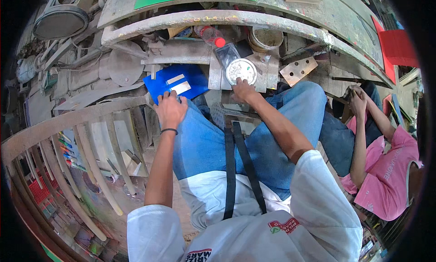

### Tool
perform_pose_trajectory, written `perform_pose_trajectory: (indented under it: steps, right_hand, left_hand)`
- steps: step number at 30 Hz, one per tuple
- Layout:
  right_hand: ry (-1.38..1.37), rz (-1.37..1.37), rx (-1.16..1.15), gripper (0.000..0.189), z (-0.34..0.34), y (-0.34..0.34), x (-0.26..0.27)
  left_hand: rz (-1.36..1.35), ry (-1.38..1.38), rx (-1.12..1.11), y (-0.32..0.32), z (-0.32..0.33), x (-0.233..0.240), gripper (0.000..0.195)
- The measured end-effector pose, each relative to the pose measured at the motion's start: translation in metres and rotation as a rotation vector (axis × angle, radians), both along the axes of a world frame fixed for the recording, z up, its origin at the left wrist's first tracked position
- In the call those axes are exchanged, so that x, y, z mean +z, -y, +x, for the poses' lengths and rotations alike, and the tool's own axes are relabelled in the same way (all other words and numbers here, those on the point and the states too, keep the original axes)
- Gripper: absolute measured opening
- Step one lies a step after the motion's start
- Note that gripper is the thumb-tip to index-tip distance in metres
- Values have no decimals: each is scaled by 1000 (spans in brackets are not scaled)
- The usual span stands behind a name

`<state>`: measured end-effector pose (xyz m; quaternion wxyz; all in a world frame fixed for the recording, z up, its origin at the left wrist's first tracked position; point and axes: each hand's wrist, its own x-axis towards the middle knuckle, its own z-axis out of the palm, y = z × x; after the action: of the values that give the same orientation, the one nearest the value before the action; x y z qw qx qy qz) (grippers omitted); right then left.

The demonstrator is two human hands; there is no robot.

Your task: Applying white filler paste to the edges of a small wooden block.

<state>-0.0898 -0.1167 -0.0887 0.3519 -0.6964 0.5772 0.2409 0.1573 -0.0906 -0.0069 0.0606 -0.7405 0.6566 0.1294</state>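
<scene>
My right hand (244,91) reaches to the near rim of a round white container (241,71), whose contents look whitish; its fingertips are at the edge. My left hand (171,109) rests on my left knee in blue jeans, at the near edge of a blue sheet (201,78). Two small pale rectangular pieces (180,87) lie on that sheet, just past my left fingers. Beyond the round container are a dark flat rectangular object (227,55) and a clear plastic bottle (210,35) with a red cap, lying tilted.
A plastic bucket (266,39) stands beyond, under a curved bar (218,18). A pale board with holes (298,71) lies to the right. A co-worker in a pink shirt (388,173) sits at the right, hands together. Wooden railings (92,153) curve along the left.
</scene>
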Motion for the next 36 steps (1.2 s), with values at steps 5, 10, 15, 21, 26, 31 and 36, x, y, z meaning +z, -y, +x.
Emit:
perform_pose_trajectory:
  steps: [5, 10, 15, 21, 26, 31, 36]
  right_hand:
    - [17, 10, 8, 34, -3, 1, -11]
    - [37, 54, 42, 39, 3, 6, 0]
    - [145, 27, 28, 40, 3, 15, -18]
    - [466, 161, -110, 42, -3, 34, -14]
    - [791, 23, -221, 38, -9, 35, -6]
    - [761, 197, -443, 42, -19, 46, 2]
    - [854, 284, -636, 29, -22, 52, 20]
  left_hand:
    - [-1, 6, -1, 1, -1, -2, 33]
    - [9, 10, 16, 1, 3, -1, 34]
    - [11, 8, 8, 2, 0, -2, 34]
    - [2, 9, 6, 1, 4, -1, 34]
    - [-7, 12, 7, 1, 3, -2, 34]
    - [2, 9, 7, 3, -1, -1, 34]
    - [9, 20, 12, 3, 2, -2, 35]
